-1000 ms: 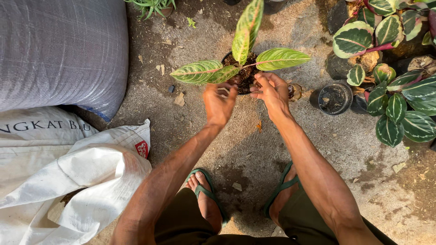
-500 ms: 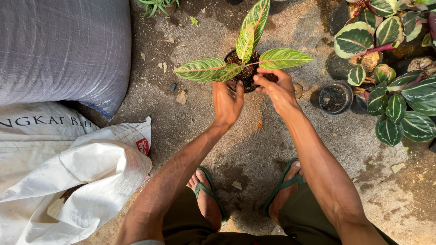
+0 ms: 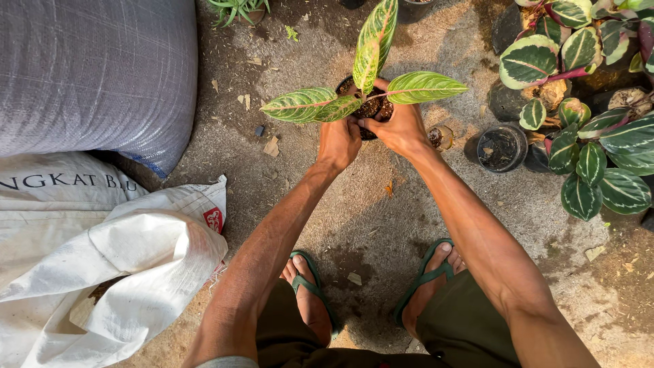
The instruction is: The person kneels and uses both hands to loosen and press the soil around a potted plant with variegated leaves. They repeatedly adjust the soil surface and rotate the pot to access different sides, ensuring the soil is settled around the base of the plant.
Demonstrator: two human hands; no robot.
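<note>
A small plant with long green and cream striped leaves point(image 3: 371, 48) grows from dark soil in a small black pot point(image 3: 373, 109) on the concrete ground. My left hand point(image 3: 338, 140) grips the pot's near left side. My right hand point(image 3: 400, 129) wraps the pot's right side, thumb on the soil near the stem. Both arms reach forward over my feet in green sandals point(image 3: 310, 293).
A large grey woven sack point(image 3: 88, 75) lies at the left, with white sacks point(image 3: 102, 272) open below it. An empty black pot point(image 3: 501, 148) and several potted plants with round striped leaves point(image 3: 586, 163) stand at the right. Bits of debris dot the concrete.
Both hands have closed in around the pot and the plant sits slightly farther from me than a second ago.
</note>
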